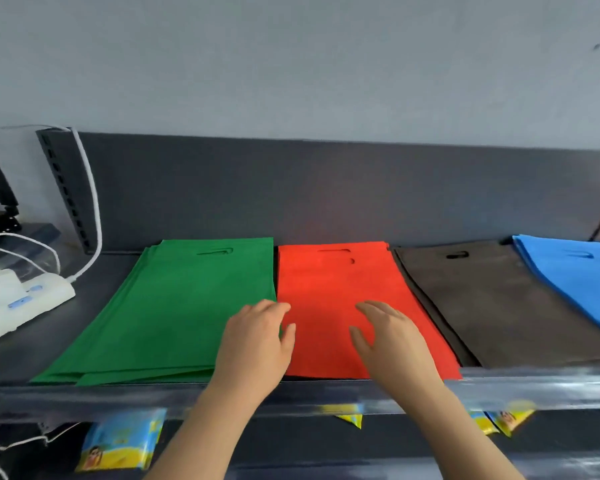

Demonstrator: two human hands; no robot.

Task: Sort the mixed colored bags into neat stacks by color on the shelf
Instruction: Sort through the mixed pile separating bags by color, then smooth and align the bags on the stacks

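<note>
Sorting looks near done: four colour stacks lie flat on shelf (pixel 125 396).
- Red stack (pixel 326 282) mid-shelf.
- Green stack (pixel 163 306) just left of red.
- Dark brown stack (pixel 492 299) just right of red.
- Blue stack (pixel 575 271) further right, overlapping brown.
- Left hand (pixel 257 344) over red's left edge, right hand (pixel 392 341) over red's near half. Hands apart, fingers loose, holding nothing; contact with fabric unclear.
- Step, likely: squaring red stack.
- Next: press flat, nudge edges flush. Green's fanned near edges need aligning too.
</note>
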